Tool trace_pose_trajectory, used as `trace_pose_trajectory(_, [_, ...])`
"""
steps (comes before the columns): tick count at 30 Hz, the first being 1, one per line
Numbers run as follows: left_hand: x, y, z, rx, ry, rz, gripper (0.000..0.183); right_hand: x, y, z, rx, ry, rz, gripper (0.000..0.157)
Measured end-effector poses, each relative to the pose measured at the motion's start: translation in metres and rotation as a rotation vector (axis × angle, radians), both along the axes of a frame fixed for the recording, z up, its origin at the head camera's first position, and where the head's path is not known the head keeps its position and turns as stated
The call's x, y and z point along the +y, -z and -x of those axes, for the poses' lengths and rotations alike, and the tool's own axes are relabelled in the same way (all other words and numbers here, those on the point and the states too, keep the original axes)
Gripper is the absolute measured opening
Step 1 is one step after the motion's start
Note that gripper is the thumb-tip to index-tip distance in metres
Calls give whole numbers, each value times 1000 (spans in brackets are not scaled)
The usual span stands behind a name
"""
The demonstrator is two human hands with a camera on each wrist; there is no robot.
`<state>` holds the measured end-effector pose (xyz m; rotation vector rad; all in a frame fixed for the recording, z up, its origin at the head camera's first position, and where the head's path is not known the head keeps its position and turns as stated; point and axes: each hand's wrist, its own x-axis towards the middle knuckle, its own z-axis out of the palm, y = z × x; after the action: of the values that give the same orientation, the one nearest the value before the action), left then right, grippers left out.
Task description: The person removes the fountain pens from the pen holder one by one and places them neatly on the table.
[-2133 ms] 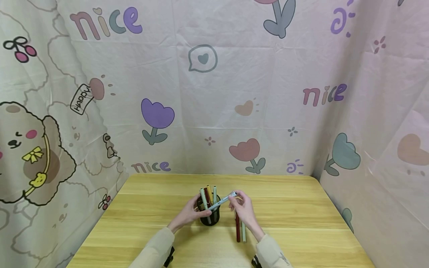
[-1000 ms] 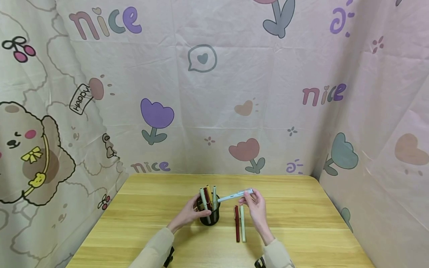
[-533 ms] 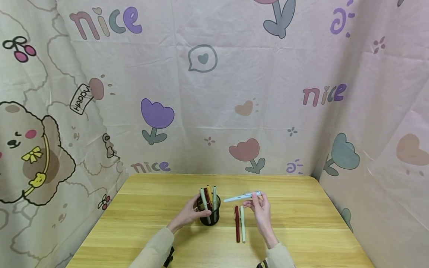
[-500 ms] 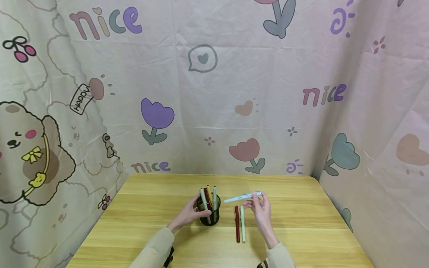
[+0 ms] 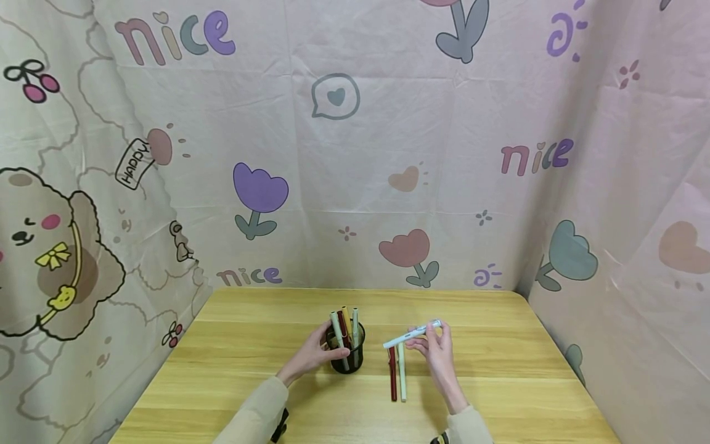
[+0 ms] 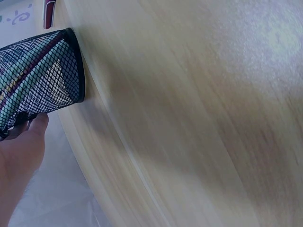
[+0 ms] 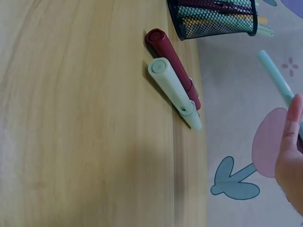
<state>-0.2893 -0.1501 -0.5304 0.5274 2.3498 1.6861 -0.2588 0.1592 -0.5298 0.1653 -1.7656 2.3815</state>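
My left hand (image 5: pixel 315 356) grips the side of a black mesh pen holder (image 5: pixel 355 359), with the thumb across its front. Inside the holder stand several pens: pale green ones, a dark red one and a yellow pen (image 5: pixel 346 315). My right hand (image 5: pixel 438 351) pinches a light blue pen (image 5: pixel 407 337) near one end, tilted in the air above the table. Below that pen, a dark red pen (image 5: pixel 393 376) and a pale green pen (image 5: pixel 402 376) lie side by side. The right wrist view shows the light blue pen (image 7: pixel 274 74) apart from the mesh holder.
The wooden table (image 5: pixel 244 333) reaches back to a printed cloth backdrop (image 5: pixel 355 154). Cloth also hangs along both sides. A dark object (image 5: pixel 281 425) shows beside the left sleeve.
The right hand has drawn the light blue pen out of the holder and carried it rightward, its free end now dipping over the two lying pens. The left hand has stayed on the holder.
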Motion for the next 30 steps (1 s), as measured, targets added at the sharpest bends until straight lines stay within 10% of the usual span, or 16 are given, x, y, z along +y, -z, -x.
trace_pose_trajectory(30, [0, -2, -3, -9, -11, 3, 99, 15, 9, -3, -133, 90, -195, 38])
